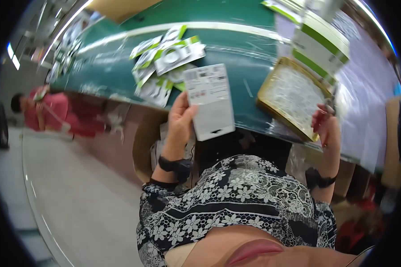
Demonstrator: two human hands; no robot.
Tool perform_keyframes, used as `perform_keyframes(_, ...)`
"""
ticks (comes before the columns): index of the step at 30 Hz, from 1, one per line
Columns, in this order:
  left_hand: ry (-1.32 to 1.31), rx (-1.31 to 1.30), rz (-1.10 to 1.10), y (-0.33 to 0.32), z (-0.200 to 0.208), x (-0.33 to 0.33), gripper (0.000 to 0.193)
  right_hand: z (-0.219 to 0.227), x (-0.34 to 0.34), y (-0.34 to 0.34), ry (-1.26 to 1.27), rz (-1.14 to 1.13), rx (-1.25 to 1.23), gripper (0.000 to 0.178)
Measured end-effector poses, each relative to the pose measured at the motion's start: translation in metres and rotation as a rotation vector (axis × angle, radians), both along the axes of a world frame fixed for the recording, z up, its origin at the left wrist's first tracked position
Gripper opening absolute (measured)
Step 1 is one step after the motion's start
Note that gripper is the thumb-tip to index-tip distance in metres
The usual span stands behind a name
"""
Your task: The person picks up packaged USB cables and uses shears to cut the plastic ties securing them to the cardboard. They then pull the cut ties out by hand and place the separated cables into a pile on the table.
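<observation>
My left hand (181, 122) grips a white flat retail package (214, 116) by its left edge, above the near edge of the green table (245, 66). The printed side of the package faces up, with a hang slot at its near end. By the right rim of a yellow tray (268, 103), my right hand (327, 127) has its fingers curled together. Something small and dark shows at its fingertips, too blurred to name. Many small clear plastic pieces (296, 89) fill the tray.
Several green-and-white blister packs (178, 55) lie heaped beyond my left hand. A white-and-green box (321, 46) stands behind the tray. An open cardboard box (148, 140) sits below the table edge. A person in red (53, 109) is at the far left.
</observation>
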State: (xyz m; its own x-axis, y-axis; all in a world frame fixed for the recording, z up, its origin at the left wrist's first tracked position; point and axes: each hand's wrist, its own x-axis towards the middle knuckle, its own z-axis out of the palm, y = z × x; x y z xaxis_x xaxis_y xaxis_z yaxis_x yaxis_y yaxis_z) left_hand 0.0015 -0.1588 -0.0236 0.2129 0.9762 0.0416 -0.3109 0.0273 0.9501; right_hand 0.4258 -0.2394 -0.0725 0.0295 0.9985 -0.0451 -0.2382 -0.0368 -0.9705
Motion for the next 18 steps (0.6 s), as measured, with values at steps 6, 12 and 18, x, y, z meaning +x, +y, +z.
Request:
perform_keyframes(6, 0.415, 0.071, 0.674, -0.087, -0.044, -0.156, 0.04, 0.037, -0.034, 0.042, 0.611, -0.058, 0.037, 0.069)
perform_keyframes(12, 1.287, 0.211, 0.747, -0.089, -0.105, -0.212, 0.058, 0.022, -0.015, 0.068, 0.67, 0.27, 0.053, 0.067)
perform_keyframes(18, 1.051, 0.722, 0.536, 0.015, -0.011, -0.154, 0.067, 0.056, -0.016, -0.002, 0.512, -0.043, -0.065, 0.062)
